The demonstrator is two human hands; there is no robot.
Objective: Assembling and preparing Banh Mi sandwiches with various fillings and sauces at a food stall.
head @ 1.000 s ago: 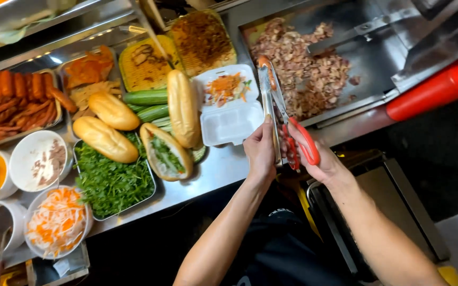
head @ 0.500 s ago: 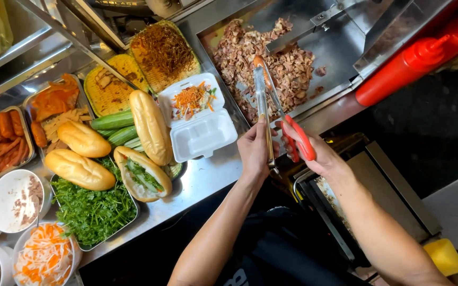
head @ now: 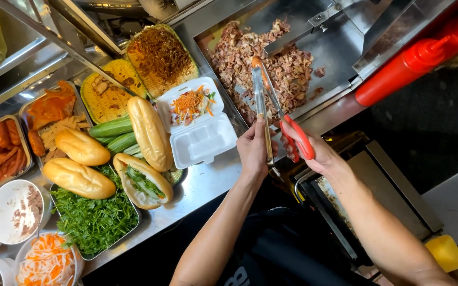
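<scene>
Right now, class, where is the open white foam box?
In the head view, the open white foam box sits centre-left on the steel counter, beside a bread roll, left of the left hand.

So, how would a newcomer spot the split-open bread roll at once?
Start at the tray of green herbs on the steel counter. The filled roll lies on its right edge. Unlike the three plain whole rolls nearby, it is cut open and shows greens inside.

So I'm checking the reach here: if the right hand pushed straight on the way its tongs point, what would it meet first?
Most likely the chopped browned meat on the steel griddle, below the red-handled metal tongs in the right hand.
</scene>
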